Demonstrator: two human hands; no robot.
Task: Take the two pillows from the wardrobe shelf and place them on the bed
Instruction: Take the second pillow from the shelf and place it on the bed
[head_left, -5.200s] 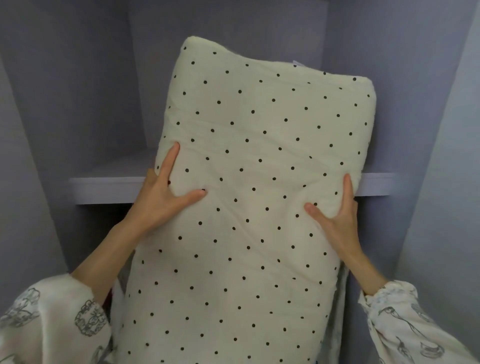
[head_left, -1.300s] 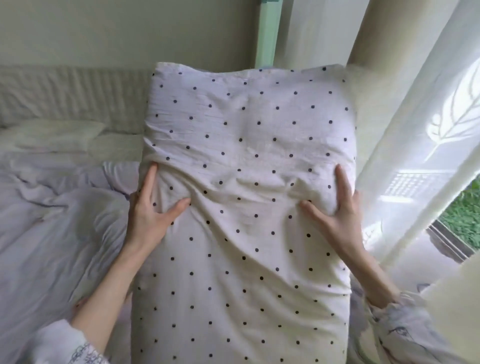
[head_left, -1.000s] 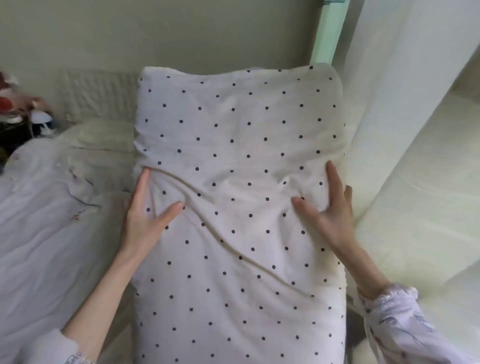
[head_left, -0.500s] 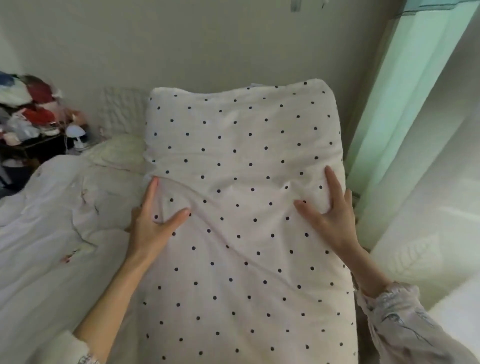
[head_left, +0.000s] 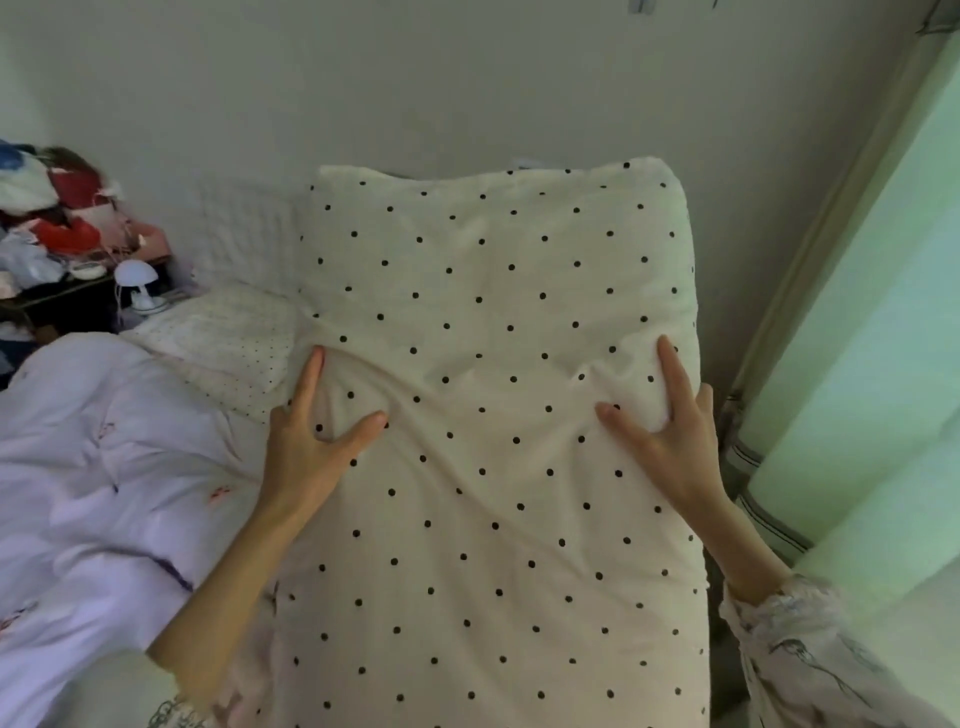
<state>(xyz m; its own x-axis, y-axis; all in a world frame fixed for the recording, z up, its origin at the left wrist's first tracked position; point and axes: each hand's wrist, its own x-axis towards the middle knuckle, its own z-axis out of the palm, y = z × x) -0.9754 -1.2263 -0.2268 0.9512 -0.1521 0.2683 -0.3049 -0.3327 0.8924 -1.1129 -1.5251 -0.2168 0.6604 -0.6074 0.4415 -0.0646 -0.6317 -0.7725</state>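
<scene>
- Pillow (head_left: 493, 415) fills the middle of the head view, the only view I have: it is cream with black dots, and I hold it lengthwise in front of me, its far end toward the wall (head_left: 467, 78).
- My left hand (head_left: 306, 452) grips the left edge of the pillow. Index finger and thumb lie spread on the top face, and the cloth is bunched between them; the other fingers go around the edge, under the pillow, where I cannot see them.
- My right hand (head_left: 670, 441) grips the right edge in the same way, thumb and index finger on top, with a fold of cloth pinched between them.
- To the left of the pillow is the bed (head_left: 249, 234), with a pale lilac duvet (head_left: 104, 467) that is crumpled. Whether the pillow touches the bed or is above it, I cannot tell, because it hides what is under it.
- Just beside the pillow's left edge, near its far end, a second pillow (head_left: 218, 338) with very small dots lies on the bed, partly under the duvet.
- Farther left of the pillow stands a dark side table (head_left: 52, 301) with a small white lamp (head_left: 137, 278) and a pile of clothes or bags, too blurred to name.
- To the right of the pillow hangs a light green curtain (head_left: 857, 338).
- Printed sleeve (head_left: 810, 660) covers my right forearm, near the pillow's near right corner.
</scene>
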